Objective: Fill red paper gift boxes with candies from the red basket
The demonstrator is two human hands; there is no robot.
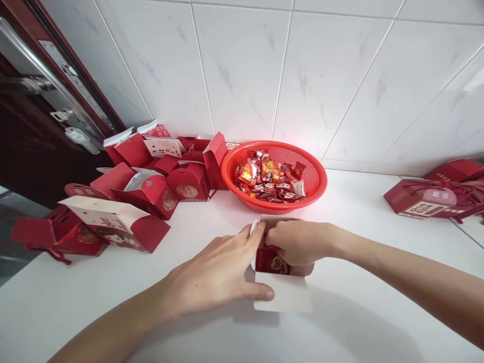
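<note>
A small open candy box with pale inner flaps stands on the white table in front of me. My left hand steadies it from the left, fingers along its far left edge and thumb over the near flap. Fingers curled, my right hand reaches down into the box; its fingertips and anything in them are hidden. Inside lies a dark red packet with pale lettering. Just beyond the box sits a red plastic basket holding several wrapped candies.
Several red gift boxes, many with raised lids, crowd the left of the white table. More closed boxes with ribbons stand at the right. A tiled wall runs behind, and a dark door is at far left.
</note>
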